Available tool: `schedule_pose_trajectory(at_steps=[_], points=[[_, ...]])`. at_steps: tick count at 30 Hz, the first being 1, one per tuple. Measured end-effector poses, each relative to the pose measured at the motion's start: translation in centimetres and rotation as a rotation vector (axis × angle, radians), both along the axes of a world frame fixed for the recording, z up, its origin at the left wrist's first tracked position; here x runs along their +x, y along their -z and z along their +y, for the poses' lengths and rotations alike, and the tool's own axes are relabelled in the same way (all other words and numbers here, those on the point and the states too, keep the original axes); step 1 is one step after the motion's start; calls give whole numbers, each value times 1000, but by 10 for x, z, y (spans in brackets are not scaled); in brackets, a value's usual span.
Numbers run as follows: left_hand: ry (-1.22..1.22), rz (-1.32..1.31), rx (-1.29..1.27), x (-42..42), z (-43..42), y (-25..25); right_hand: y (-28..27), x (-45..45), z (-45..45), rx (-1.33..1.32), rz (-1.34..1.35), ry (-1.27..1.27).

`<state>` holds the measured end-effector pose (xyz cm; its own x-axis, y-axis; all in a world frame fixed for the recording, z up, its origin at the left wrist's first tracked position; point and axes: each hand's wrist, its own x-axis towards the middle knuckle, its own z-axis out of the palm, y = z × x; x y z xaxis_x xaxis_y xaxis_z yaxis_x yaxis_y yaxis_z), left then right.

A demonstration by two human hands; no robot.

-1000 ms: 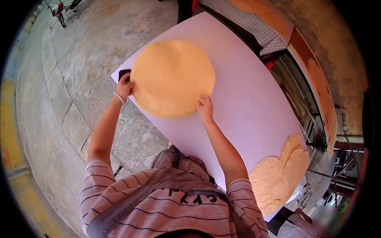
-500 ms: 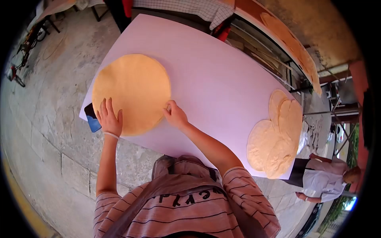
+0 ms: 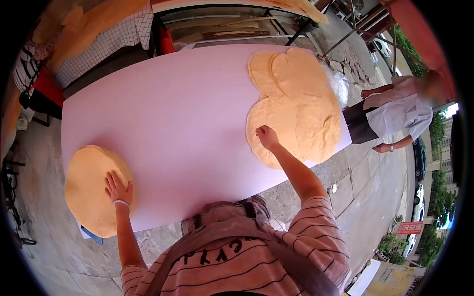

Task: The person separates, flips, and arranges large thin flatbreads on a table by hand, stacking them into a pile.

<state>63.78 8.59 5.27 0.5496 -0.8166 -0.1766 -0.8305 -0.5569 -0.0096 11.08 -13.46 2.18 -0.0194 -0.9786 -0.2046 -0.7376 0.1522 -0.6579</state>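
My left hand lies with fingers stretched out on a thick stack of round yellow flatbreads at the table's left end. Over at the right end, thin round flatbreads lie loosely overlapped, some with wrinkled surfaces. My right hand is above or touching the nearest left flatbread of that pile, inside its edge. Its fingers are curled together; whether they pinch anything is hidden. Both groups rest on a pale pink-white tabletop.
A blue object peeks from under the left stack. Crumpled clear plastic lies by the table's right end. Beyond it stands a person in a white top. A checked cloth covers another surface at the far left.
My view has turned toward the right. My right hand has left the edge of the thick stack and moved to the loose pile. My left hand stays on the stack.
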Motion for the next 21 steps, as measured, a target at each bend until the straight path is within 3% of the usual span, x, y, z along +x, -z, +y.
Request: schedule_pose_trajectory(at_steps=[3,6,7,9,15,17,21], points=[[-194,-24,-10,-9,-15,23,-8,-95,-58,-153,155,106],[-30,-116,-453,-123,-60,38,-12,-187,-161,-236,350,39],[78,72,-582,-175,-77,45,-2,-211,-183,-275,446,20],[153,364,-568,-268,-119,63,28,-245,-221,-354,623,-6],[594,868,-586,-493,-288,38,45,-291,-287,-57,590,-39],[481,1207,-490,-536,-339,52,38,-299,-291,-7,579,23],[188,1300,-540,-579,-443,111,58,-332,-308,-253,603,-144]])
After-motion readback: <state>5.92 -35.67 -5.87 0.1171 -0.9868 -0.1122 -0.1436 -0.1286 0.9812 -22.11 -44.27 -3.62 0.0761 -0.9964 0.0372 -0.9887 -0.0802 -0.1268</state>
